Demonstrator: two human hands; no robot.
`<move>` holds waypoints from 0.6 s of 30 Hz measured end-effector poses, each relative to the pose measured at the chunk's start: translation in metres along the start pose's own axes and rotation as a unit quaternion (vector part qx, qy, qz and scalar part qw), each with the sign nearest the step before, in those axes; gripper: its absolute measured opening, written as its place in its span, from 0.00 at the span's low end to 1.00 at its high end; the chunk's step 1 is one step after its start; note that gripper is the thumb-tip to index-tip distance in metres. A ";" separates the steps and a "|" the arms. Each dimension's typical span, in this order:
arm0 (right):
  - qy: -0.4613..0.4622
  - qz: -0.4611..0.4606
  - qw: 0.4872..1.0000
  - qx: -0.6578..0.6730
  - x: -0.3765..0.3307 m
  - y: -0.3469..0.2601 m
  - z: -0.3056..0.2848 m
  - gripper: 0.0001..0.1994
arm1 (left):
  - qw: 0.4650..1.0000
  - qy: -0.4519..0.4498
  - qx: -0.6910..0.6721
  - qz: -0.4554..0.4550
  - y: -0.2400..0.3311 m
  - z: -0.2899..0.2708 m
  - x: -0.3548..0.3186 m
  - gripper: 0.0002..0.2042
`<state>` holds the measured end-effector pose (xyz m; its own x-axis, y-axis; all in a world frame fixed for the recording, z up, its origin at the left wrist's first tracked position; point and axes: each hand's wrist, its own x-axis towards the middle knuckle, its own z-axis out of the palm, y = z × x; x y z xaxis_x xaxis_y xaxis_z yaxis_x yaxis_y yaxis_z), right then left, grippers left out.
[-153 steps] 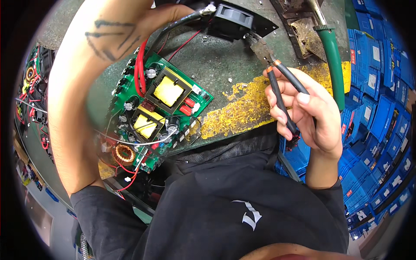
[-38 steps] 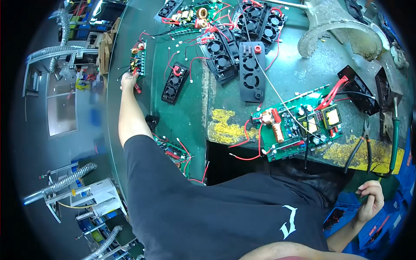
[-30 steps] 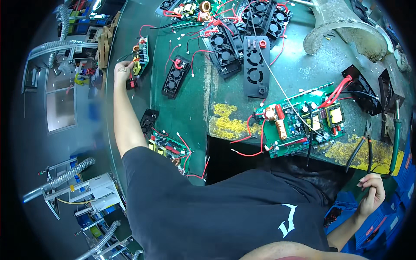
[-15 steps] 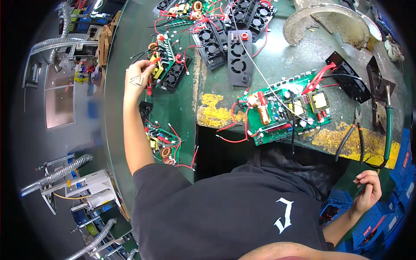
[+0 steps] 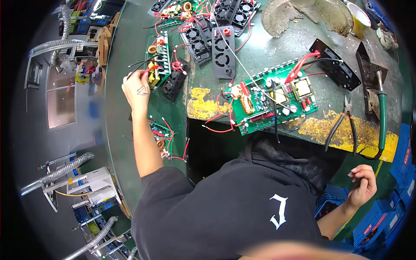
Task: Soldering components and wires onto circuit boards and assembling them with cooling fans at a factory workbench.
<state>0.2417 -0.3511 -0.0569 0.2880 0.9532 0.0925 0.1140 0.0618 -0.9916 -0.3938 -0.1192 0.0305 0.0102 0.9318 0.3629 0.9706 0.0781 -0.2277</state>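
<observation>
My left hand point(image 5: 138, 89) reaches out at the far left, fingers pinched on the red and black wires at the edge of a green circuit board point(image 5: 166, 60). That board carries copper coils and yellow transformers; a black fan panel point(image 5: 175, 80) is beside it. My right hand point(image 5: 363, 185) hangs off the bench's front edge at the right, fingers curled, with nothing visible in them. Closest to it are black-handled cutting pliers point(image 5: 349, 113) and a green-handled soldering iron point(image 5: 382, 119). A larger circuit board point(image 5: 268, 102), wired to a black fan panel point(image 5: 336, 65), lies before me.
Several black fan panels point(image 5: 223, 54) crowd the bench's far middle. Another circuit board point(image 5: 160, 138) lies near my left forearm. A metal stand point(image 5: 368, 71) holds the iron. A crusted, curved piece point(image 5: 277, 19) sits at the back. Blue crates point(image 5: 372, 227) stand low at the right.
The view has shifted, so bench items appear further left and higher. Relative to the bench, my left hand has come nearer and rightward with the small board. My right hand stays curled.
</observation>
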 end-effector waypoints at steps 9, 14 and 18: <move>0.010 -0.010 0.999 0.032 -0.006 0.006 -0.004 0.10 | 0.993 0.040 0.077 0.079 0.084 0.015 -0.063 0.28; -0.011 -0.026 0.999 0.038 0.000 0.001 -0.003 0.10 | 0.999 -0.021 0.003 0.042 0.049 0.022 -0.056 0.22; 0.021 -0.029 0.999 0.027 -0.006 0.001 -0.011 0.10 | 0.960 -0.156 -0.217 -0.081 0.061 -0.021 -0.040 0.15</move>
<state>0.2506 -0.3599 -0.0577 0.3227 0.9342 0.1521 0.0802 0.1331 -0.9879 -0.3297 -0.1595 0.0210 -0.1556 0.9861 0.0578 0.9628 0.1384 0.2322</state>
